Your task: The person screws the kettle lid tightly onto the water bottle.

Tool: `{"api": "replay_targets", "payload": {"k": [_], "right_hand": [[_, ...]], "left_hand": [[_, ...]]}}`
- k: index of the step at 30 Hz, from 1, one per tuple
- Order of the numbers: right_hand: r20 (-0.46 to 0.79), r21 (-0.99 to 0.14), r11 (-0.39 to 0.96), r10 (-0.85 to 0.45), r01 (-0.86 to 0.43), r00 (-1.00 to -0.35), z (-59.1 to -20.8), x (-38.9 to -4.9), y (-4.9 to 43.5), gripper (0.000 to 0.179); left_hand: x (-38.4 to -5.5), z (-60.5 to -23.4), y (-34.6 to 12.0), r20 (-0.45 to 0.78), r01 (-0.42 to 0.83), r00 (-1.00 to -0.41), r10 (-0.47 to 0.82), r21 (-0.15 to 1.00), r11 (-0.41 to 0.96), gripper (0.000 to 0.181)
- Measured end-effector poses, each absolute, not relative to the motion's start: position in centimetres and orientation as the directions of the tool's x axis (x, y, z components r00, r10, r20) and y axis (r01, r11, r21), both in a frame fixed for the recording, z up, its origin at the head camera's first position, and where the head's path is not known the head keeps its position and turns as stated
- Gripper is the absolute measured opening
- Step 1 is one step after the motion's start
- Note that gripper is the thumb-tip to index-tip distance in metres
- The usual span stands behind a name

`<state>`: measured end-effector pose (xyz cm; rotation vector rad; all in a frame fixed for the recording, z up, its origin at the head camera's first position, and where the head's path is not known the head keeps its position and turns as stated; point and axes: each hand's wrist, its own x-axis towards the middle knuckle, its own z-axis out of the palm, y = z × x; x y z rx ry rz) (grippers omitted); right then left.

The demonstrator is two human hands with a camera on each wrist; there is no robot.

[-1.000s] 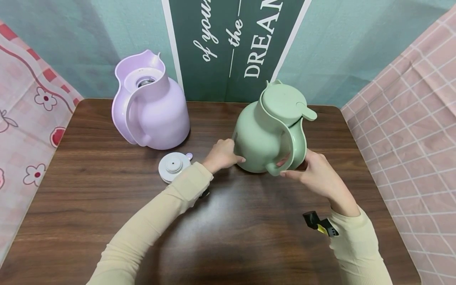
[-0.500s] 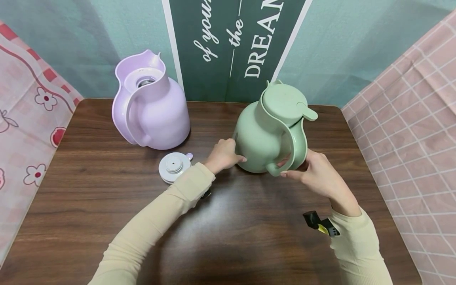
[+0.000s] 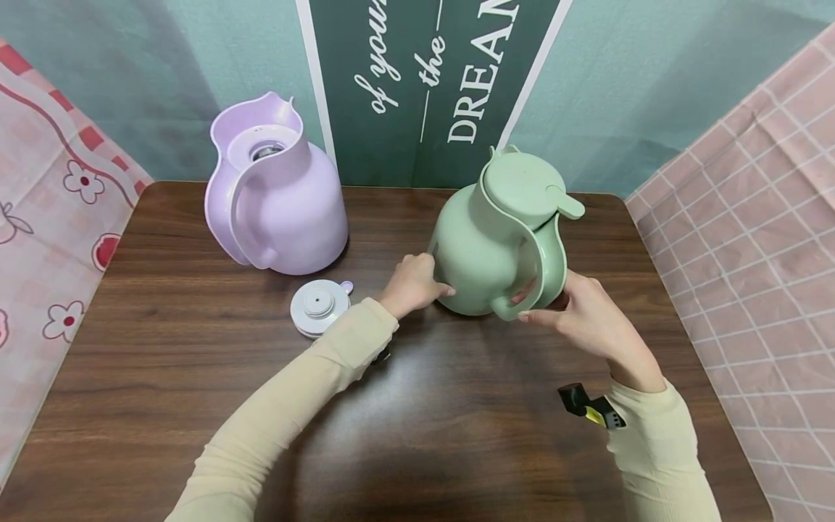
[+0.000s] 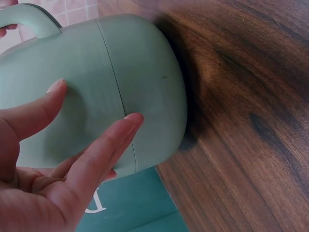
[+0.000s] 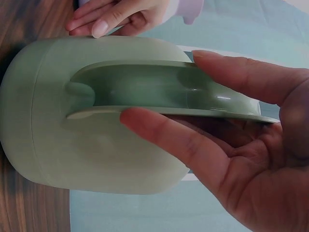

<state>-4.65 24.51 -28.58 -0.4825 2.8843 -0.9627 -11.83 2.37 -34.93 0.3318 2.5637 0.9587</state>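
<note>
Green jug (image 3: 470, 246) sits between the two grips on the surface (image 3: 443, 413), base apparently down. Left grip (image 3: 414, 286): fingers extended, laid against the jug's left side low down, not wrapped round it; probably steadying the body. Right grip (image 3: 590, 315): thumb and finger pinch the handle (image 5: 145, 87) across its two edges, likely because that side faces the person and gives control over turning. Jug's long axis runs roughly vertical, seems upright; spout (image 3: 501, 151) points away from both grips, handle toward the right one. Lid (image 3: 525, 188) is on, its tab pointing right, above the right grip. Lavender jug (image 3: 296, 206) stands left of and beyond the left grip, lidless; its white stopper (image 3: 318, 306) lies just left of that grip.
</note>
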Motion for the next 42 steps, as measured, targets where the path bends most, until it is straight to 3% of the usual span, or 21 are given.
{"api": "replay_targets", "payload": {"k": [29, 42], "right_hand": [[-0.035, -0.610, 0.770, -0.266, -0.190, -0.963, -28.1, -6.5, 26.3, 0.022], [-0.053, -0.590, 0.789, -0.250, -0.171, -0.967, -28.1, -7.3, 27.5, 0.023]], "left_hand": [[-14.6, -34.9, 5.0, -0.291, 0.089, -0.889, 0.355, 0.650, 0.755, 0.033], [-15.4, -35.1, 6.2, -0.279, 0.079, -0.896, 0.345, 0.665, 0.743, 0.042]]}}
